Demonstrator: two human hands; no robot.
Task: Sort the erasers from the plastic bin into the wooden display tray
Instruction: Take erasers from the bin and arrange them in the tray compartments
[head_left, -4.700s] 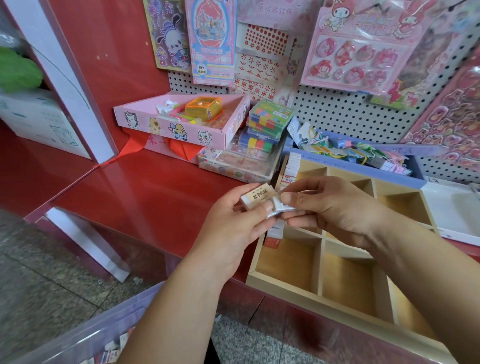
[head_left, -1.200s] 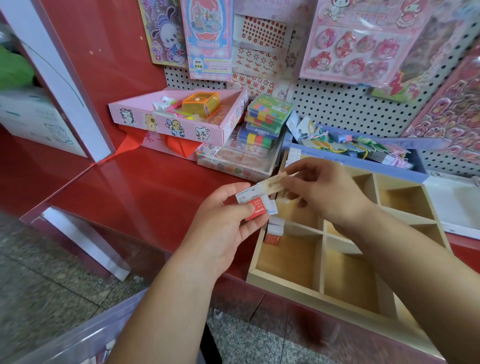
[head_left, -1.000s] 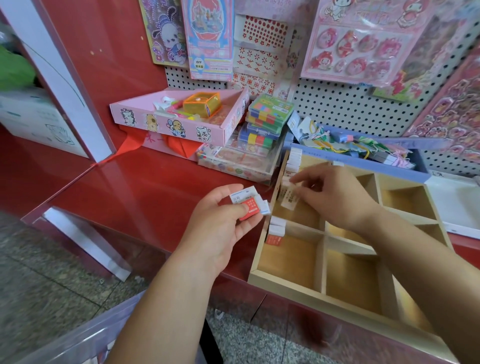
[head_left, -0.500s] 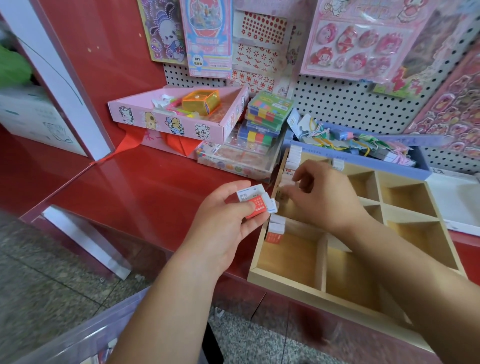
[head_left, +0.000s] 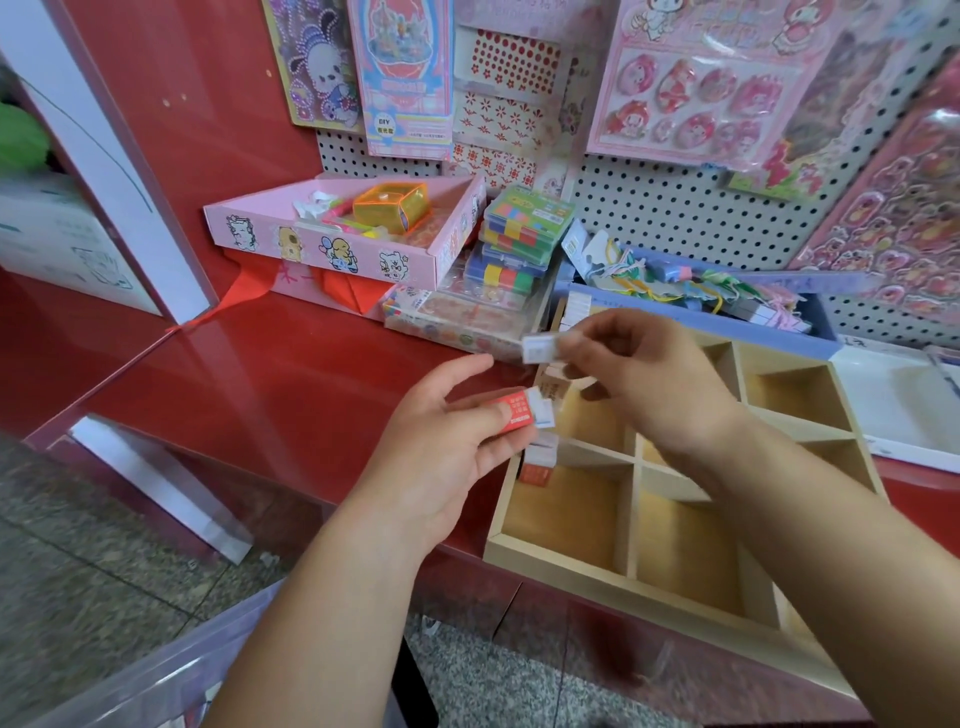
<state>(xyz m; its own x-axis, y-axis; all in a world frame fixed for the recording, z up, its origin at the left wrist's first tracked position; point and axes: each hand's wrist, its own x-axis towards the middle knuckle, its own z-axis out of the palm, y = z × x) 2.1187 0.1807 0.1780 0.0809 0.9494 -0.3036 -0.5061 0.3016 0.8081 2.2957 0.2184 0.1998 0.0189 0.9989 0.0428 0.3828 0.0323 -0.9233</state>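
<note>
My left hand (head_left: 447, 452) holds a red-and-white eraser (head_left: 519, 410) just left of the wooden display tray (head_left: 613, 577). My right hand (head_left: 644, 384) is raised over the tray's far left compartment and pinches a small white eraser (head_left: 540, 348) between thumb and fingers. Several erasers stand in a row along the tray's left edge (head_left: 540, 462), partly hidden by my hands. The clear plastic bin (head_left: 156, 680) shows at the bottom left, its contents out of view.
A pink cardboard box (head_left: 332, 244) and stacked colourful packs (head_left: 519, 234) sit behind on the red counter (head_left: 249, 384). A blue box of stationery (head_left: 691, 306) lies behind the tray, under a pegboard hung with sticker sheets. A white tray (head_left: 904, 405) is to the right.
My right hand set an eraser into the tray's far left compartment, then lifted with a white eraser taken from my left hand. My left hand stayed in place, now holding only the red one.
</note>
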